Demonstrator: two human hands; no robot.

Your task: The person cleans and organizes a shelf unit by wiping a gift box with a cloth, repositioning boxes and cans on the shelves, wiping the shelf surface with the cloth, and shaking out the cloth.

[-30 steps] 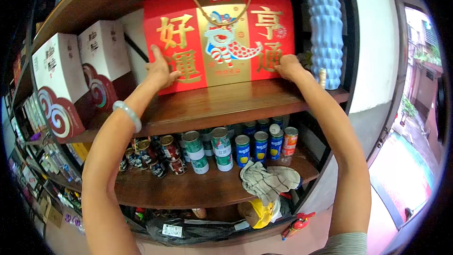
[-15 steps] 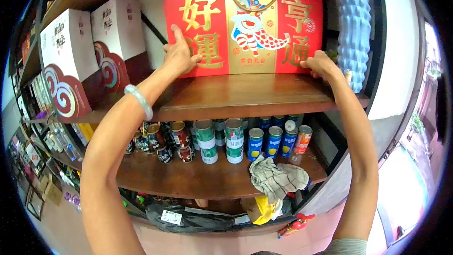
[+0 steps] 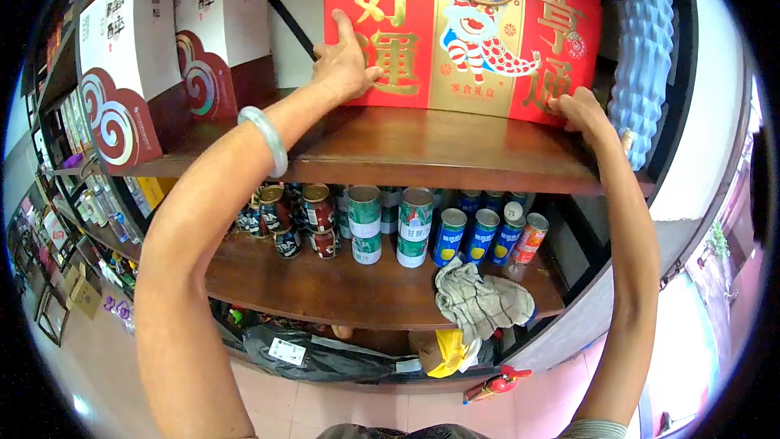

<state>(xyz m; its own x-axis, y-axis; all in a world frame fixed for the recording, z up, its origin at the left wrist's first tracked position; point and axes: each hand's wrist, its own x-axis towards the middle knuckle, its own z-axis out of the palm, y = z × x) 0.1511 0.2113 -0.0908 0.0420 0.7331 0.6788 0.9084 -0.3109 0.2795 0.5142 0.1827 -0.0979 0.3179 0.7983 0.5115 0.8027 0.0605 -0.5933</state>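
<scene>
A red and gold gift box (image 3: 477,73) with a rope handle stands upright on the wooden shelf. My left hand (image 3: 343,65) holds its left side, index finger pointing up along the edge and thumb across the lower front. At the lower right corner, my right hand (image 3: 583,110) grips the box with curled fingers; some fingertips are hidden. A bracelet (image 3: 265,142) circles my left wrist. Just right of the box stands a bumpy blue foam roller (image 3: 642,65). Two white and maroon boxes (image 3: 122,57) stand to the left.
The shelf below bears brown cans (image 3: 319,219), green and white cans (image 3: 366,223), blue cans (image 3: 449,236), an orange can (image 3: 530,237) and a crumpled checked cloth (image 3: 479,297). Lower down are a black plastic-wrapped bundle (image 3: 341,356) and a red fire extinguisher (image 3: 497,384) on the floor.
The view has shifted, so the shelf's contents sit further right and most appear higher. Both hands stay on the gift box, whose gap from the white boxes looks slightly wider.
</scene>
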